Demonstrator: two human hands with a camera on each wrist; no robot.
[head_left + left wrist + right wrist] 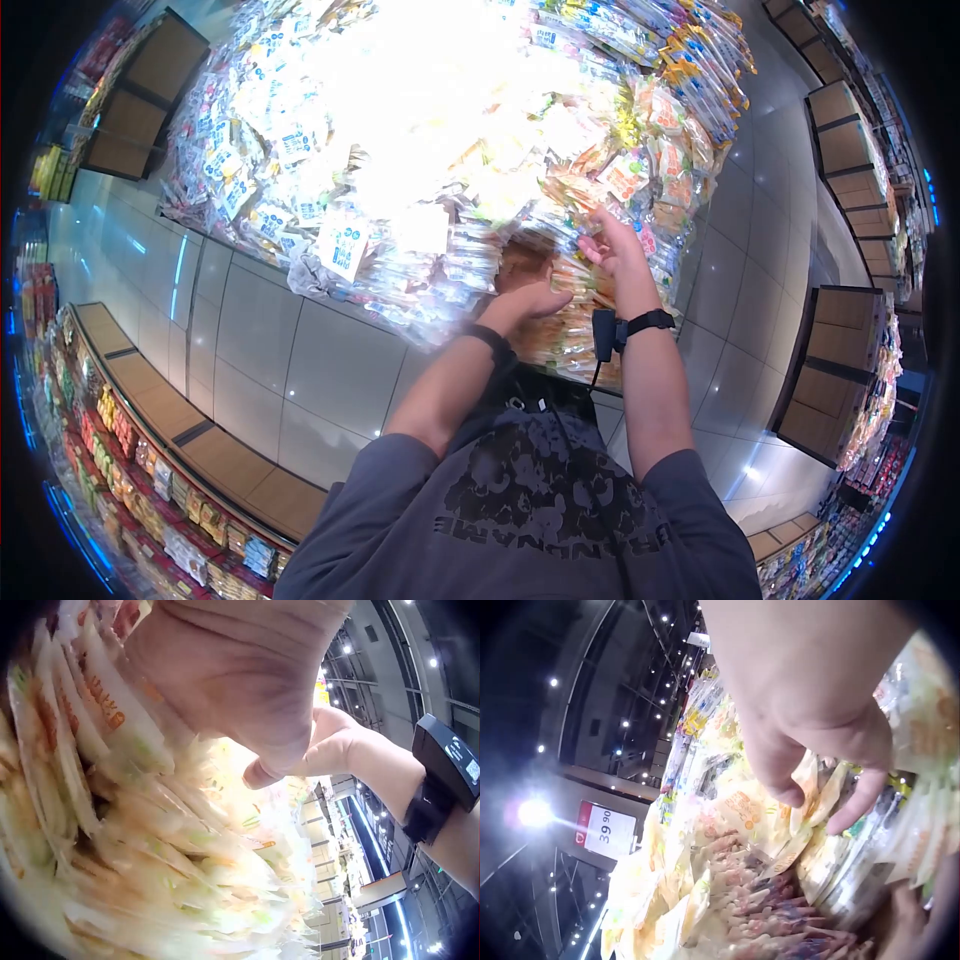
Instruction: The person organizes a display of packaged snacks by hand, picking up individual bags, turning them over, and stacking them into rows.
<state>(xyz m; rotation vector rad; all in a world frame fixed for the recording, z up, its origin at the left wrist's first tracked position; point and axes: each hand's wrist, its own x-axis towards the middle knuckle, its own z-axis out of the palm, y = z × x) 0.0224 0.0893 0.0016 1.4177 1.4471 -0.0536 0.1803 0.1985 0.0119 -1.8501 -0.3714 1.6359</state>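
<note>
In the head view my left hand [528,298] reaches into a gap in the heap of clear-wrapped packets [465,275], thumb apart from the fingers. The left wrist view shows that hand [232,675] against upright packets with orange print [105,697]; its fingertips are mostly hidden. To the right and slightly farther forward, my right hand [617,252] hovers at the packets with bent, parted fingers. In the right wrist view two of its fingertips, either side of a gap, are close to a pale packet [776,851]; whether they touch it is unclear. No packet is visibly gripped.
Glare washes out the heap's middle. Yellow and blue packets [700,70] lie at its far right. Tiled floor [270,350] surrounds the display, with stocked shelves [130,420] at left and wooden stands [835,340] at right. A price sign [607,831] reads 39.90.
</note>
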